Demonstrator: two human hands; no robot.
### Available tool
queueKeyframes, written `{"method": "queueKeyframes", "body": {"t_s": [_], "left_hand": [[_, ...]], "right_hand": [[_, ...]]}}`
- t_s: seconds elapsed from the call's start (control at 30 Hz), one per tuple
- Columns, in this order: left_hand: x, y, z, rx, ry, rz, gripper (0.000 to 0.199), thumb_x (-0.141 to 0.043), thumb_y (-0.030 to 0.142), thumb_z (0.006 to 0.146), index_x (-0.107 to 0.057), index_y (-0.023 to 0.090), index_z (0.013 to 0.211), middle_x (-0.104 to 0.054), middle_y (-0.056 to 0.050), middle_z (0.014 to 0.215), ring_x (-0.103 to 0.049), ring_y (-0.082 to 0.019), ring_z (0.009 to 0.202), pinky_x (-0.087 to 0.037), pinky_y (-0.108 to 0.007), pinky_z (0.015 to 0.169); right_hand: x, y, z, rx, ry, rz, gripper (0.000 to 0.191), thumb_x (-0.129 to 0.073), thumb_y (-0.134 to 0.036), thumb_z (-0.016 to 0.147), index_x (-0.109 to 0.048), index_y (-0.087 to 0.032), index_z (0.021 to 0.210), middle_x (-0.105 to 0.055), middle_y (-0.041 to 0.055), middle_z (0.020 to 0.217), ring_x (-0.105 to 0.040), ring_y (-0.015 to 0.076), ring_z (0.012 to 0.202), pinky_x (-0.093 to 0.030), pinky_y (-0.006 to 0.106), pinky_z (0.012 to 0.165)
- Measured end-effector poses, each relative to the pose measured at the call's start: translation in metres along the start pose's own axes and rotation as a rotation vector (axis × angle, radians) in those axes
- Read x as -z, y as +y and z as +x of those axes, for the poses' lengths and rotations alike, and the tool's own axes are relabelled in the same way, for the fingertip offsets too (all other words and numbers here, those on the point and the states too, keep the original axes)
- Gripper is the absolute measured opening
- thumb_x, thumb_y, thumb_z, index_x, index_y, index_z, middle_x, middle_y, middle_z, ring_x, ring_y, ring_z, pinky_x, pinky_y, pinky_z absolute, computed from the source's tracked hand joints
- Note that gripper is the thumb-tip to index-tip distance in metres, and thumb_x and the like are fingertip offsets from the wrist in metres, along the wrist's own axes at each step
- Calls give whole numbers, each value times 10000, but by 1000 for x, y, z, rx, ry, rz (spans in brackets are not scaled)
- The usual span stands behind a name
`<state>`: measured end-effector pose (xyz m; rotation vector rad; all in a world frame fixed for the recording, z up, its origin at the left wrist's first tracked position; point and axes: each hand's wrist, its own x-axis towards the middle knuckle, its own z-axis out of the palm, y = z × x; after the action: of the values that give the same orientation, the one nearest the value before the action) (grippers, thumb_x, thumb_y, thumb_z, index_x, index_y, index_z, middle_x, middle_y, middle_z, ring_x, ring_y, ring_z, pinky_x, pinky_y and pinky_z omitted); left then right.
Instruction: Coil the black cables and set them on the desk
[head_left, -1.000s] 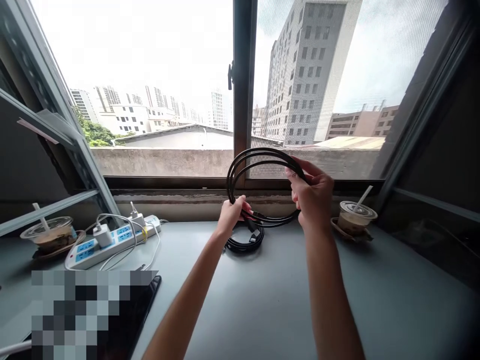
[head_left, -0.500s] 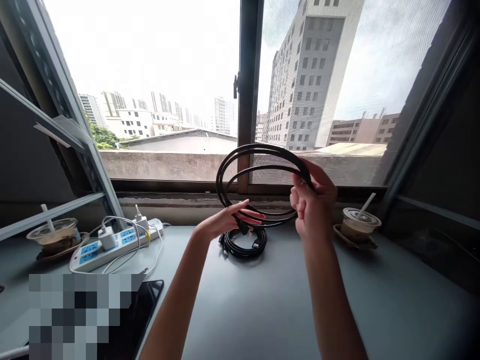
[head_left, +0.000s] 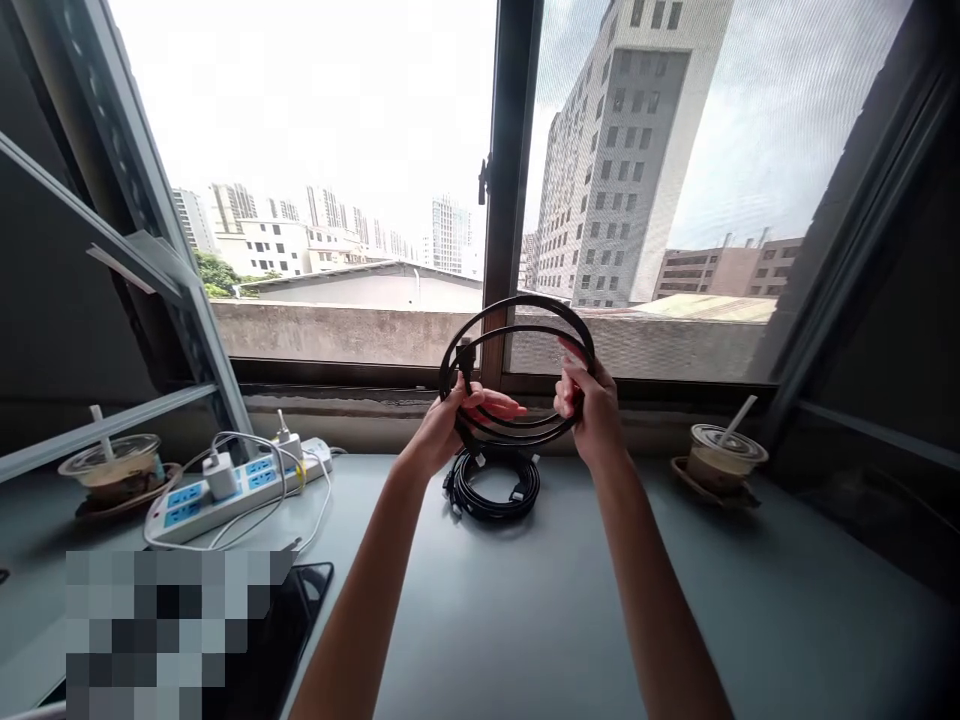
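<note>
A black cable (head_left: pixel 525 300) is looped into a loose coil and held up in the air between my two hands. My left hand (head_left: pixel 450 415) grips the coil's left side near a black connector (head_left: pixel 466 355), with the thumb against the cable and the other fingers stretched through the loops. On the right side, my right hand (head_left: pixel 589 395) has its fingers curled round the loops. Below the hands, a second coil of black cable (head_left: pixel 491 505) with several plug ends lies on the grey table (head_left: pixel 510 610).
At the left stands a white power strip (head_left: pixel 247 480) with chargers and white cords. Lidded drink cups stand at the far left (head_left: pixel 112 470) and at the right (head_left: pixel 724 460). A black flat device (head_left: pixel 311 585), partly blurred out, lies front left. A window frame (head_left: pixel 510 200) rises behind.
My left hand has moved up and taken hold of the coil's left side; the connector now points up. My right hand has shifted left, and the coil looks smaller and rounder.
</note>
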<state>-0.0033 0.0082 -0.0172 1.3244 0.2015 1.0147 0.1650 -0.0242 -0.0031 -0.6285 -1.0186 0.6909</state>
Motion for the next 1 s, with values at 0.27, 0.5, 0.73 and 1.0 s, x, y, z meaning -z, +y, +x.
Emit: {"method": "queueKeyframes", "body": {"t_s": [0.27,0.5,0.73,1.0], "left_hand": [[1,22,-12,52,-30,103,378,-489,500,838,-383,190,648,-360,92,390,-337,-55,288,-422,-215,443],[5,32,-17,69,-22,96,413,-573,396,819,-347,167,559,-215,111,356,-144,-5,266,-190,-127,292],[7,30,-10,116,-49,-131,420,-285,462,921,-498,164,715,-230,100,402,-211,-35,247,-298,-166,319],[-3,29,-9,145,-10,-27,399,-201,347,954,-445,172,691,-330,70,407,-360,-67,295,-452,-230,469]], "right_hand": [[1,-7,-10,339,-96,-448,586,-686,-350,716,-470,-295,1258,-580,-8,866,-408,30,401,-370,177,312],[2,-5,-11,387,-119,-495,394,-626,-392,772,-607,-293,1153,-561,-7,794,-344,12,373,-320,170,299],[11,-2,-4,494,-129,-608,318,-543,-365,847,-616,-267,1141,-569,-6,758,-428,52,442,-354,198,395],[14,2,3,616,-131,-756,286,-444,-270,905,-632,-197,1107,-518,8,712,-479,108,646,-397,223,596]]}}
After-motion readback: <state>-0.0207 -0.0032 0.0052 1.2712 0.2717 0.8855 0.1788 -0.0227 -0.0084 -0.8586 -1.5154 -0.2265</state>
